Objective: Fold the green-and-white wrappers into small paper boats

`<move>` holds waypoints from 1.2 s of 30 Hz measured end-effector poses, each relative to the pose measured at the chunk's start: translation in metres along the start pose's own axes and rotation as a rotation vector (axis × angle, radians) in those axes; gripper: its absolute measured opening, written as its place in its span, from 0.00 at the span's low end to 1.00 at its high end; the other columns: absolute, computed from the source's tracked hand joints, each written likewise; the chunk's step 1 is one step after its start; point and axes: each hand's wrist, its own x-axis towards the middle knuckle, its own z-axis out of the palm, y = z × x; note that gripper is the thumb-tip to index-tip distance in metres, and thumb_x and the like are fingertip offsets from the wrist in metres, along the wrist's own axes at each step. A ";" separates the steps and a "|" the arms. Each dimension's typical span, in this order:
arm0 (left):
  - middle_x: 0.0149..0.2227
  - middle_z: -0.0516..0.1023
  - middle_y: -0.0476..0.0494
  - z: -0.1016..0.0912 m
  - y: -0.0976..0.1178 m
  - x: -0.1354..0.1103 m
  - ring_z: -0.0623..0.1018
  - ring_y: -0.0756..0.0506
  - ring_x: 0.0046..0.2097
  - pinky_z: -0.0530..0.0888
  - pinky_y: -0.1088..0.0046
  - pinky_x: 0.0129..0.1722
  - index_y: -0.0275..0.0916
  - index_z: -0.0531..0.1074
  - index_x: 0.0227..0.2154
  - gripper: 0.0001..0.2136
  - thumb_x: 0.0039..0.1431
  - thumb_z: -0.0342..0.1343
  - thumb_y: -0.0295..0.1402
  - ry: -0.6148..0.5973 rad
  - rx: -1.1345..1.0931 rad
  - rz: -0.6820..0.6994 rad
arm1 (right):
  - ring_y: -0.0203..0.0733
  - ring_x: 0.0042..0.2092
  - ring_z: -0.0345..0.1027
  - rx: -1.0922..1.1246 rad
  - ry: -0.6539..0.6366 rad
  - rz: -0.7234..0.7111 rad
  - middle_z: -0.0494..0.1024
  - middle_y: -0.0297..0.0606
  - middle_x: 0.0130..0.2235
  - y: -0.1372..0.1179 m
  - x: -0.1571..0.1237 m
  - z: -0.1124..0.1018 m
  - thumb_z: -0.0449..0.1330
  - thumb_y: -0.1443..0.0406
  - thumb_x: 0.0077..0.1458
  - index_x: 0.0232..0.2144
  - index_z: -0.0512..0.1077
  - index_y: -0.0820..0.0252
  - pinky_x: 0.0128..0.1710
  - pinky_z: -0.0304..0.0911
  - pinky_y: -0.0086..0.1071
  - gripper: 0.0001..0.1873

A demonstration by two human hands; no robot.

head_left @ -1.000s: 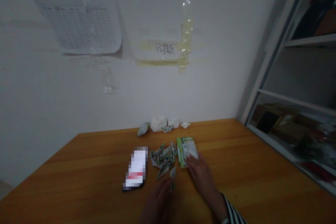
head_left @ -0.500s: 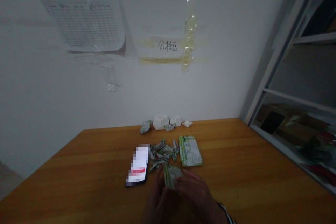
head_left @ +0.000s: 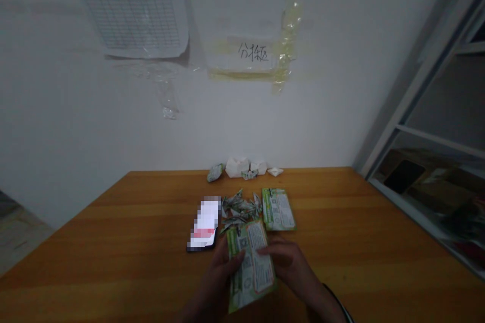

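Note:
Both my hands hold a green and white printed paper sheet (head_left: 250, 265) flat above the wooden table (head_left: 359, 242). My left hand (head_left: 215, 282) pinches its left edge, fingers closed on it. My right hand (head_left: 293, 267) grips its right edge. Just beyond the sheet lies a pile of several small folded paper pieces (head_left: 240, 209) in the same print. A stack of the same green sheets (head_left: 279, 208) rests to the right of the pile.
A phone (head_left: 205, 224) with a lit screen lies left of the pile. Small white and green folded papers (head_left: 242, 168) sit by the wall. A metal shelf unit (head_left: 428, 161) stands at the right. A printed table (head_left: 132, 10) and taped label (head_left: 253, 53) hang on the wall.
My right hand left the green stack and both hands came together on one sheet, now opened out flat and held nearer to me. The view tilted downward slightly.

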 end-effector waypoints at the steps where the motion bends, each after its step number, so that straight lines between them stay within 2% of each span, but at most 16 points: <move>1: 0.42 0.83 0.36 -0.001 0.000 0.000 0.81 0.33 0.44 0.75 0.55 0.46 0.39 0.72 0.46 0.23 0.45 0.69 0.32 -0.018 0.005 -0.005 | 0.44 0.40 0.72 0.051 -0.003 0.027 0.75 0.39 0.38 0.002 -0.001 0.001 0.65 0.66 0.50 0.36 0.80 0.55 0.38 0.67 0.32 0.08; 3: 0.41 0.83 0.37 -0.004 -0.001 0.001 0.80 0.33 0.45 0.74 0.56 0.48 0.38 0.76 0.42 0.20 0.43 0.69 0.30 -0.038 0.036 -0.021 | 0.43 0.39 0.71 0.071 0.060 0.074 0.75 0.39 0.36 0.008 -0.002 0.005 0.66 0.65 0.49 0.29 0.79 0.59 0.38 0.65 0.32 0.03; 6: 0.42 0.83 0.39 -0.008 -0.003 0.002 0.78 0.33 0.49 0.71 0.60 0.52 0.37 0.79 0.38 0.16 0.43 0.69 0.31 -0.074 0.067 -0.068 | 0.37 0.28 0.63 0.021 0.258 0.189 0.66 0.31 0.23 0.020 -0.004 0.013 0.63 0.62 0.51 0.17 0.69 0.61 0.29 0.58 0.27 0.15; 9: 0.44 0.83 0.41 -0.008 -0.007 0.004 0.75 0.32 0.53 0.71 0.58 0.51 0.39 0.80 0.40 0.18 0.48 0.65 0.43 -0.077 0.027 -0.120 | 0.33 0.23 0.51 0.003 0.348 0.266 0.54 0.26 0.20 0.027 -0.007 0.022 0.60 0.59 0.53 0.16 0.59 0.59 0.23 0.49 0.26 0.20; 11: 0.44 0.82 0.39 -0.007 -0.009 0.004 0.74 0.30 0.53 0.71 0.56 0.50 0.38 0.80 0.40 0.25 0.48 0.60 0.54 -0.062 -0.023 -0.124 | 0.32 0.23 0.49 0.007 0.349 0.273 0.54 0.26 0.21 0.029 -0.010 0.026 0.58 0.58 0.54 0.17 0.58 0.58 0.23 0.49 0.26 0.19; 13: 0.44 0.82 0.36 -0.006 -0.011 0.003 0.75 0.29 0.52 0.72 0.55 0.50 0.36 0.80 0.40 0.30 0.46 0.58 0.58 -0.046 -0.052 -0.110 | 0.33 0.24 0.49 0.008 0.351 0.279 0.55 0.26 0.21 0.029 -0.012 0.028 0.57 0.57 0.55 0.19 0.59 0.58 0.23 0.49 0.26 0.18; 16: 0.45 0.82 0.37 -0.005 -0.011 0.000 0.77 0.31 0.51 0.71 0.56 0.52 0.37 0.79 0.41 0.25 0.43 0.66 0.50 0.014 0.019 -0.095 | 0.33 0.24 0.49 0.006 0.355 0.293 0.55 0.26 0.22 0.027 -0.014 0.029 0.57 0.57 0.55 0.19 0.59 0.58 0.23 0.49 0.26 0.18; 18: 0.46 0.82 0.38 -0.004 -0.010 -0.002 0.77 0.34 0.51 0.70 0.57 0.55 0.38 0.78 0.42 0.23 0.44 0.67 0.45 0.037 0.086 -0.099 | 0.32 0.24 0.50 0.010 0.357 0.298 0.55 0.26 0.21 0.026 -0.015 0.029 0.58 0.58 0.55 0.19 0.59 0.58 0.23 0.49 0.26 0.18; 22: 0.45 0.82 0.39 -0.002 -0.007 -0.006 0.78 0.35 0.50 0.69 0.56 0.55 0.38 0.78 0.42 0.21 0.48 0.65 0.46 0.021 0.131 -0.117 | 0.32 0.24 0.49 0.011 0.380 0.281 0.54 0.26 0.21 0.022 -0.015 0.029 0.58 0.59 0.54 0.18 0.57 0.57 0.22 0.48 0.25 0.18; 28: 0.46 0.82 0.38 0.000 -0.005 -0.009 0.79 0.37 0.48 0.72 0.59 0.53 0.36 0.77 0.42 0.17 0.55 0.60 0.44 0.011 0.094 -0.121 | 0.32 0.23 0.47 -0.058 0.382 0.245 0.53 0.26 0.20 0.014 -0.014 0.028 0.58 0.60 0.54 0.17 0.56 0.57 0.21 0.47 0.25 0.19; 36: 0.45 0.82 0.36 0.008 0.002 -0.013 0.79 0.36 0.49 0.71 0.57 0.54 0.34 0.78 0.41 0.17 0.54 0.62 0.42 -0.007 0.064 -0.146 | 0.32 0.23 0.47 -0.084 0.378 0.240 0.52 0.25 0.20 0.009 -0.013 0.027 0.58 0.60 0.54 0.17 0.54 0.56 0.21 0.46 0.26 0.19</move>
